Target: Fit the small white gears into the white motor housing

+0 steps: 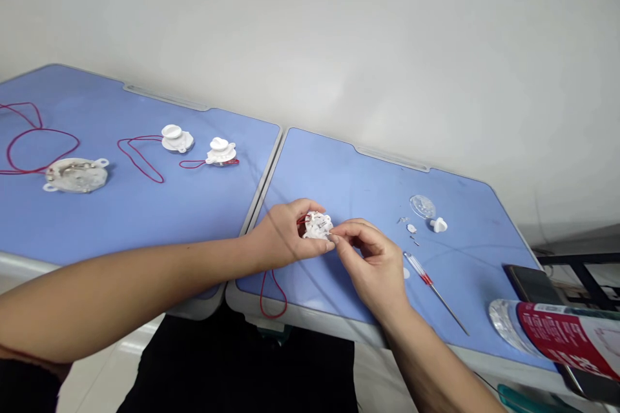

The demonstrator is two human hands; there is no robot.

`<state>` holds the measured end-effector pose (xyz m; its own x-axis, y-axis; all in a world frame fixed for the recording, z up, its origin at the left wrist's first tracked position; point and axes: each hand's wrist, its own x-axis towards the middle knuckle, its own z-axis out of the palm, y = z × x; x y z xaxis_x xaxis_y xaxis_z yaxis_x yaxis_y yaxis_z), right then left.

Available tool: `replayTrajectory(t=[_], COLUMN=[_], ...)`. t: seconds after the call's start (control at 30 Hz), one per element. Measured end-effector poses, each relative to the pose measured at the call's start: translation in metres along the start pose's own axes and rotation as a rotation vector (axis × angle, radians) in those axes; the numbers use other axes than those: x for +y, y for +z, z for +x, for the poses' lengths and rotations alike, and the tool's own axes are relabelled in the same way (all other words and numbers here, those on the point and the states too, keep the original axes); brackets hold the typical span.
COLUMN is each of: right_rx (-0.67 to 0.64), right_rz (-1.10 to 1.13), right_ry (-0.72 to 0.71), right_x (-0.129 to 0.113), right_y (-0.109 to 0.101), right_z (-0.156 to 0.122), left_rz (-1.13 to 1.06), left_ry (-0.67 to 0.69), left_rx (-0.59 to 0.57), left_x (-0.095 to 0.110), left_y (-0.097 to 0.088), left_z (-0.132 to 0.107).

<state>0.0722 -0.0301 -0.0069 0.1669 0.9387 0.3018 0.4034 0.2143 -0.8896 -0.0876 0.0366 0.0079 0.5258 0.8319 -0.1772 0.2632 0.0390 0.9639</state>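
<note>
My left hand (pixel 283 232) is closed around a small white plastic mechanism (pixel 318 224) with red wires (pixel 272 293) that trail over the desk's front edge. My right hand (pixel 371 257) pinches at the right side of the same mechanism, its fingers curled. Both hands rest on the right blue desk (pixel 339 174). A screwdriver (pixel 433 287) with a clear and red handle lies just right of my right hand. Small loose parts (pixel 411 229), a clear round cover (pixel 422 206) and a white knob (pixel 438 225) lie farther right.
On the left blue desk (pixel 145 206) lie a round metal-topped unit (pixel 76 175), two white assembled units (pixel 177 139) (pixel 221 151) and red wire loops (pixel 29 142). A plastic bottle (pixel 557 332) lies at the right front, with a dark phone (pixel 533 284) behind it. A white wall stands behind.
</note>
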Motion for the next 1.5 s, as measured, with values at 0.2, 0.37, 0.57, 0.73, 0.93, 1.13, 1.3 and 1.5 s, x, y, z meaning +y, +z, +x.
replayTrajectory(t=[0.2,0.37,0.57,0.73,0.93,1.13,1.3,1.5], right_rx=[0.123,0.325,0.471,0.550,0.497,0.353,0.327,0.328], right_rz=[0.309,0.786,0.953,0.888,0.122,-0.128,-0.127,-0.100], right_ry=[0.279,0.441,0.408,0.298,-0.163,-0.252,-0.293,-0.238], right_x=[0.002,0.000,0.004,0.005,-0.005,-0.010,-0.011,-0.010], right_y=[-0.002,-0.015,-0.035,-0.038,-0.028,-0.028,-0.023,-0.022], right_z=[0.006,0.013,0.019,0.015,-0.004,-0.008,-0.009,-0.009], left_rz=[-0.052,-0.081,-0.076,-0.098,-0.079,-0.060,-0.008,0.009], left_ry=[0.001,-0.022,0.034,0.117,0.151,0.169,0.200,0.219], left_rx=[-0.004,0.063,0.061,0.086,0.108,0.120,0.116,0.122], left_x=[0.002,0.016,0.041,0.049,0.033,0.031,0.030,0.028], left_y=[0.002,0.008,0.028,0.050,0.053,0.040,0.038,0.038], left_z=[0.000,-0.001,-0.001,-0.001,0.003,0.004,0.002,0.003])
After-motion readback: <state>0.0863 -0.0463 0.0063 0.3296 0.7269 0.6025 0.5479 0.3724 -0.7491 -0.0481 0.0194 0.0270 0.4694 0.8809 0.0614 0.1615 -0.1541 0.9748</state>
